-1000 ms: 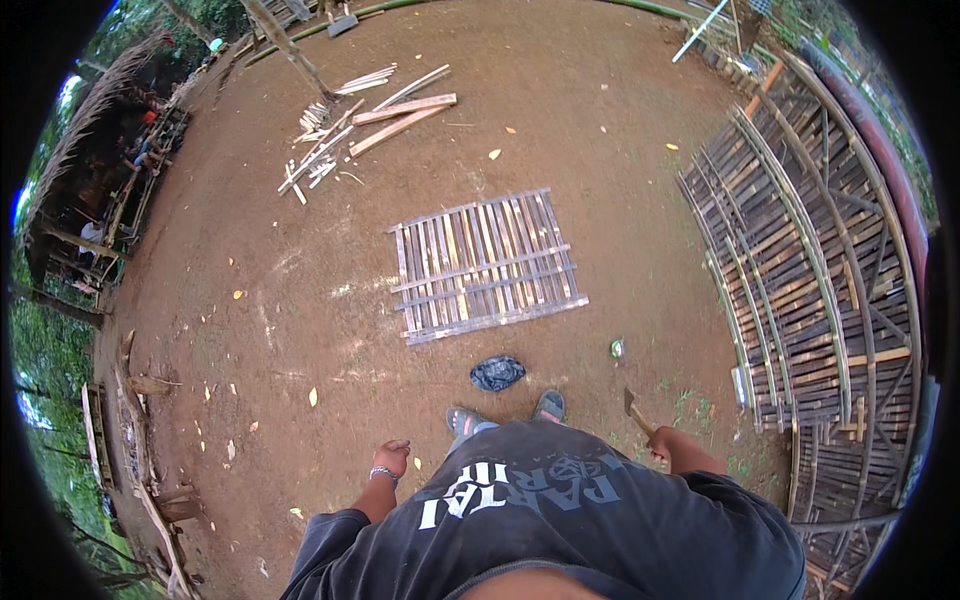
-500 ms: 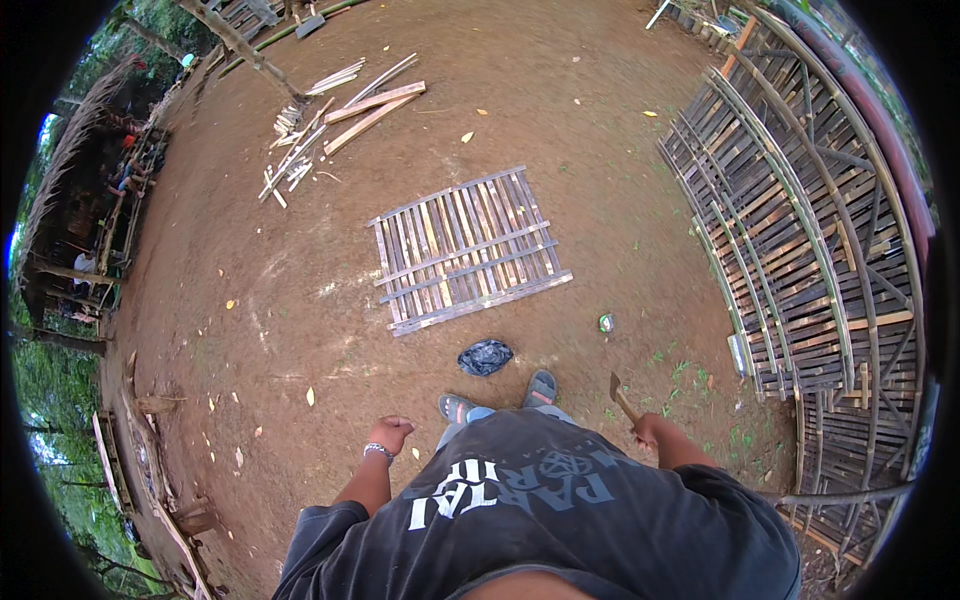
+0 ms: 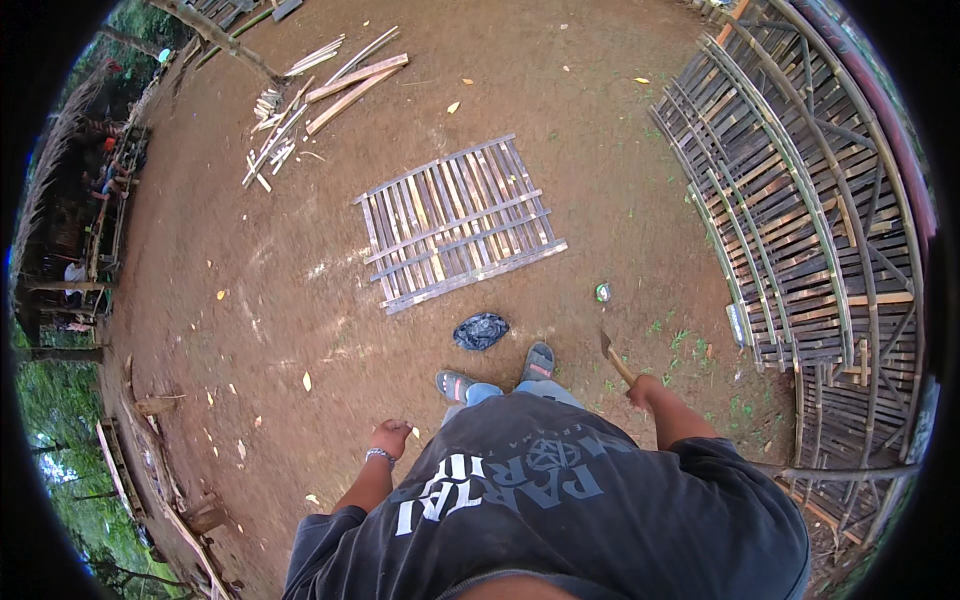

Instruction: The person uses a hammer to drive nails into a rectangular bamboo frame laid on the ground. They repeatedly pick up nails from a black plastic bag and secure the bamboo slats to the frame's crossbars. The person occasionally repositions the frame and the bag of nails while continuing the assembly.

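Note:
My right hand [image 3: 645, 391] is closed around the light wooden handle of a tool [image 3: 617, 362]. The tool has a narrow dark metal head pointing forward; its exact kind is too small to make out. At my left side, my left hand [image 3: 390, 437] has its fingers curled in, with a bracelet [image 3: 380, 455] on the wrist; whatever may be inside it is hidden. Just ahead of my sandalled feet lies a crumpled dark plastic bag [image 3: 480, 331]. Beyond the bag a slatted wooden panel [image 3: 457, 222] lies flat on the brown dirt.
A small green and white item [image 3: 602, 292] sits right of the panel. Loose lumber [image 3: 355, 92] and sticks are heaped at the far left. Along the right runs a slatted bamboo fence [image 3: 800, 215]. A thatched shelter [image 3: 75, 200] with people stands on the left.
The panel, bag and lumber sit slightly higher and further left in the picture. My right hand and the tool have swung a little forward; the left hand has shifted slightly down and left.

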Demonstrator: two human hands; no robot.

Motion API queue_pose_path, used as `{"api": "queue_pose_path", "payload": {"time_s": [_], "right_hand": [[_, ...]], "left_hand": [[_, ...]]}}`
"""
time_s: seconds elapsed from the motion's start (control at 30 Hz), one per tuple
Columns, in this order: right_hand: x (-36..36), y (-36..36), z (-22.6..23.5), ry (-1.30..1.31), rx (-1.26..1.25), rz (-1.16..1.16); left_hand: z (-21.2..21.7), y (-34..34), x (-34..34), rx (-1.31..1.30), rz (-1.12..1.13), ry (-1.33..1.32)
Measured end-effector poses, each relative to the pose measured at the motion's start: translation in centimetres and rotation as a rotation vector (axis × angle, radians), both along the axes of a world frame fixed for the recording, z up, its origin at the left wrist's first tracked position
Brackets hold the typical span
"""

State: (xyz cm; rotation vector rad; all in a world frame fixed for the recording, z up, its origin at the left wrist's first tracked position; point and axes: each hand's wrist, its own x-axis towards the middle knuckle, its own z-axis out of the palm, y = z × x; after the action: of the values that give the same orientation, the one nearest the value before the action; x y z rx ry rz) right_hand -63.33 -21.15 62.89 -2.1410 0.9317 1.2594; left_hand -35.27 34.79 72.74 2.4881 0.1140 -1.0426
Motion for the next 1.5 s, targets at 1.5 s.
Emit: {"api": "queue_pose_path", "payload": {"time_s": [1.5], "right_hand": [[38.7,-12.1,-29.6,-0.183,-0.008,-0.036]], "left_hand": [[-14.8,-17.1,-4.1,0.275,0.12,0.399]]}}
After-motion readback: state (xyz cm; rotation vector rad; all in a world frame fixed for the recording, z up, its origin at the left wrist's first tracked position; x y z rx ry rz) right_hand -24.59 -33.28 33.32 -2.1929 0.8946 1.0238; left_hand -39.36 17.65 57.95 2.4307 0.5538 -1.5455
